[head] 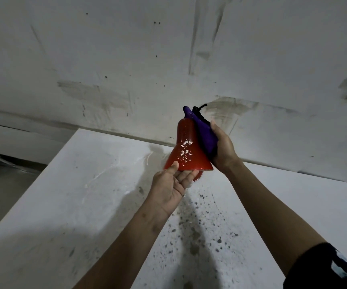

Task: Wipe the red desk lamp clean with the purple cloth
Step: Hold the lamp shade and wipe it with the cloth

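The red desk lamp (184,149) shows its cone-shaped shade, mouth down, above a white table; white flecks speckle its front. My right hand (222,149) presses the bunched purple cloth (205,132) against the shade's right side, reaching up to its narrow top. My left hand (172,184) is under the shade's lower rim, palm up, thumb on the front and fingers beneath the opening. A bit of red lamp base (196,177) peeks out below the rim; the rest of the lamp is hidden.
The white table (97,205) is stained, with dark specks in front of the lamp and smears to the left. A scuffed white wall (168,59) rises right behind. The table's left edge drops to a grey floor (5,180).
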